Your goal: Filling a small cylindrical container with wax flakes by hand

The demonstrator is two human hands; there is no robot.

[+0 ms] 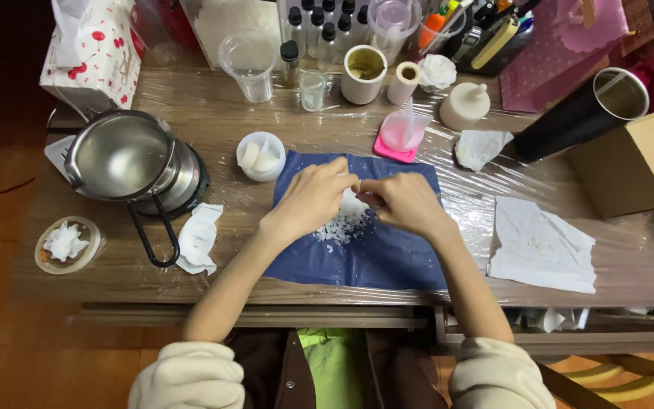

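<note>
Two hands met over a blue cloth (pixel 387 250) | left hand (pixel 313 198) and right hand (pixel 405 201) both pinched one white lump (pixel 354 201), fingers curled closed on it | white flakes (pixel 340 226) lay just beneath on the cloth | small white dish (pixel 260 156) stood near, up-left.

Person seen from above, lower centre of the frame: bare forearms emerging from cream, bulky sleeves (pixel 188 376) pushed up near the elbows; a dark brown open garment (pixel 278 371) over a lime-green top (pixel 334 367) between them.
</note>
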